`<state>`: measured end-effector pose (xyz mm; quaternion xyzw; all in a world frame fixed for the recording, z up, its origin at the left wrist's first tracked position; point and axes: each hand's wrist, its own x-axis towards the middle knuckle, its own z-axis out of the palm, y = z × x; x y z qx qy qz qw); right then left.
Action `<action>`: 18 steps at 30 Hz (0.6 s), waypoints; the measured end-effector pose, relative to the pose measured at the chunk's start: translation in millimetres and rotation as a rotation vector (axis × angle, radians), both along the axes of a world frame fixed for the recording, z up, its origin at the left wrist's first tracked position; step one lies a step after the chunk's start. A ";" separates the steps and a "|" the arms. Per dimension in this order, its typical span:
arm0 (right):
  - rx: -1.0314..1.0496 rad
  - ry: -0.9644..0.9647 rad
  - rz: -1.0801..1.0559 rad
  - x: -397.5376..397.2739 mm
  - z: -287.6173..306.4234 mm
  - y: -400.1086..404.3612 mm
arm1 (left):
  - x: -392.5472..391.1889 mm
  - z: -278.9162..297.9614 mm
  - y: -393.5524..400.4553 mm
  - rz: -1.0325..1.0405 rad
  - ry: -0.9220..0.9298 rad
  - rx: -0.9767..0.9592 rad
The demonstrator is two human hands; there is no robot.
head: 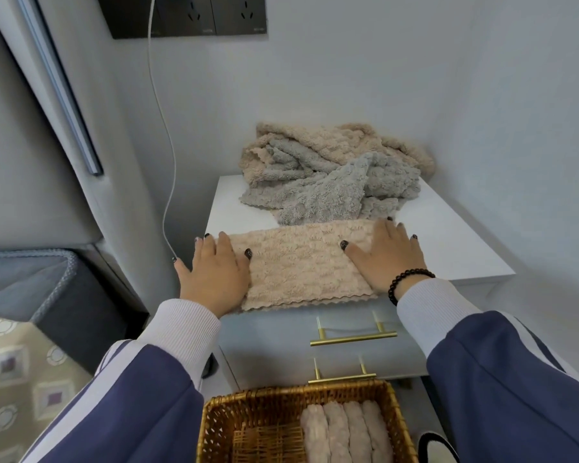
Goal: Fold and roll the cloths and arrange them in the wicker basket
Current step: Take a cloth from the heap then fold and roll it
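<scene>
both flat hands, left hand (214, 275) and right hand (386, 255), press the soft, limp folded beige fleece cloth (301, 262) (grasping nothing); roll from one short end.

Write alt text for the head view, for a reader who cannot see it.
Left hand and right hand press flat on a folded beige cloth on a white nightstand. Behind lies a heap of loose cloths; below, a wicker basket holds four rolled cloths.
</scene>
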<state>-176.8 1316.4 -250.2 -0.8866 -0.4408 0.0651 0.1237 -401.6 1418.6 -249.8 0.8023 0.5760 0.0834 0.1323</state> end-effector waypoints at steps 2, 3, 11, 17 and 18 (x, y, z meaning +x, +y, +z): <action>0.059 0.039 0.028 0.5 0.6 -2.9 | -1.1 0.3 -3.9 0.003 -0.046 0.043; 0.095 0.067 0.045 0.2 1.9 -5.3 | -1.7 1.7 -5.3 0.014 -0.071 0.055; 0.318 0.347 -0.037 -13.3 24.3 -42.6 | -17.9 12.2 -21.7 0.141 -0.324 0.024; 0.255 0.790 -0.234 -18.7 45.7 -78.7 | -36.5 26.0 -51.5 0.172 -0.652 -0.198; 0.288 0.910 -0.263 -18.1 46.3 -85.5 | -39.6 31.1 -57.0 0.201 -0.741 -0.318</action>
